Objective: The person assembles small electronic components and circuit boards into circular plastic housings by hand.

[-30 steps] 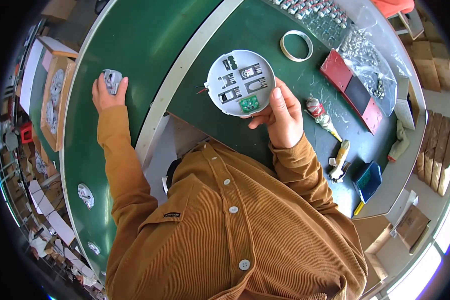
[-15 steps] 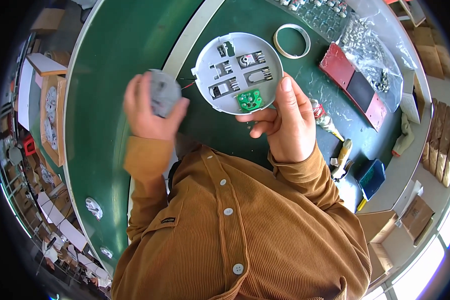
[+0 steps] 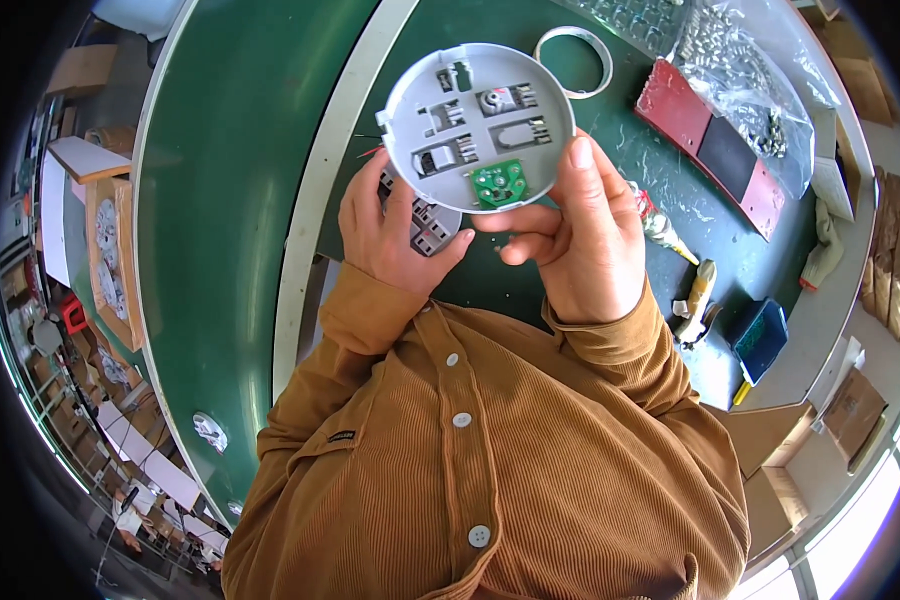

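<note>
The right hand (image 3: 595, 235) pinches a round grey cover (image 3: 478, 125), with no long axis, at its lower-right rim, thumb on top, while the left hand (image 3: 385, 235) curls around a slotted grey part (image 3: 435, 225) at the cover's lower left, partly hidden by it, whether touching I cannot tell. The cover is smooth and shallow-walled, bearing a green circuit board (image 3: 499, 184); beyond lie a tape ring (image 3: 607, 66), a scuffed red block (image 3: 675, 105) and a crinkled clear bag (image 3: 750, 80) of metal bits.

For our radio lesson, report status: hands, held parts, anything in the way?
Left hand gripping slotted gray part. Right hand holding round gray housing. Housing partly hides slotted gray part from view.
</note>
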